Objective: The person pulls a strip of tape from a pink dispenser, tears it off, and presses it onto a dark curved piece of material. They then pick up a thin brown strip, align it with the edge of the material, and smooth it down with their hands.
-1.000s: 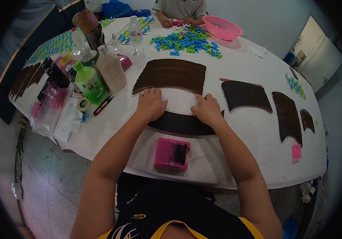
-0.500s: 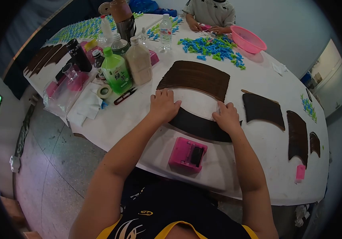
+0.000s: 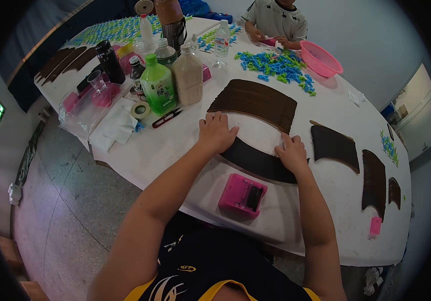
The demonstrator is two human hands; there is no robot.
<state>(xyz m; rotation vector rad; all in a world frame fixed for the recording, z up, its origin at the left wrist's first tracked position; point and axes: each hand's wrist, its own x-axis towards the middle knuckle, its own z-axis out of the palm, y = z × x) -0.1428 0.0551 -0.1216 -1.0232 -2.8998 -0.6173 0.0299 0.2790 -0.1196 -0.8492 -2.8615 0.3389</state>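
Note:
A fan-shaped sheet of dark brown thin strips (image 3: 255, 103) lies in front of me. My left hand (image 3: 217, 133) rests palm down by its near left corner, fingertips at the edge and thumb held apart. At the near right corner is my right hand (image 3: 291, 153), its index finger extended and its thumb separate. A black curved band (image 3: 259, 161) passes close below both hands, its ends partly covered by them. Whether a thin strip lies under my fingertips, I cannot make out. Closer to me stands a pink box with a black roller-like part (image 3: 243, 195).
Bottles, including a green tea bottle (image 3: 158, 88), crowd the left side beside a utility knife (image 3: 166, 118) and tape roll (image 3: 140, 110). More dark pieces (image 3: 334, 146) lie right. Blue and green clips (image 3: 273, 67) and a pink basin (image 3: 321, 58) sit near another person (image 3: 278, 22).
The whole view has shifted, so everything on the table appears slightly farther right and lower. Both hands keep nearly the same pose and place against the brown sheet.

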